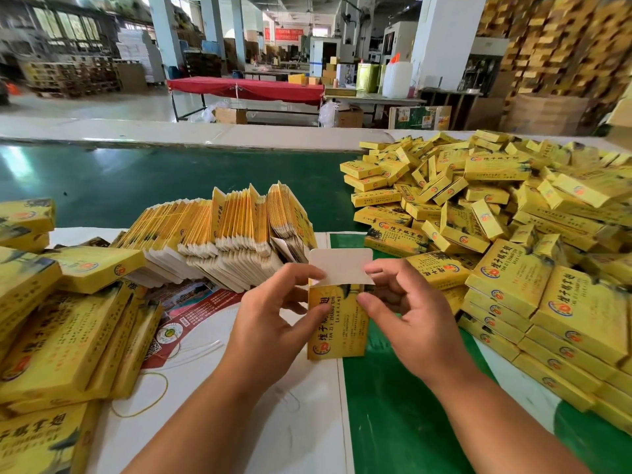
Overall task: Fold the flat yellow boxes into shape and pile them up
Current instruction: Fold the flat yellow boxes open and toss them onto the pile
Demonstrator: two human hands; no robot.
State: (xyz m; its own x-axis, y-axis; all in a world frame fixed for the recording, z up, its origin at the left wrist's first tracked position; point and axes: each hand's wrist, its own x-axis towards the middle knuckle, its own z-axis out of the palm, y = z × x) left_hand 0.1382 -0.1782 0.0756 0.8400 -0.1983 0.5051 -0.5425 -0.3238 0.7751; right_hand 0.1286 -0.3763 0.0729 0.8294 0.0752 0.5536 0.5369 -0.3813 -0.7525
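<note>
I hold one yellow box (338, 323) upright over the table's middle, its white top flap (342, 265) standing open. My left hand (270, 319) grips its left edge, thumb near the flap's base. My right hand (407, 313) pinches the right side, index finger on the flap and thumb on the printed face. A long row of flat yellow boxes (219, 237) stands on edge just behind my hands. A big loose heap of folded yellow boxes (478, 206) fills the right side.
Stacks of yellow boxes (65, 336) lie at the left. A printed red leaflet (184, 313) and rubber bands (143, 395) lie on the white sheet. The green conveyor belt (136, 179) runs behind. Further off stand a red-covered table (246, 87) and pallets.
</note>
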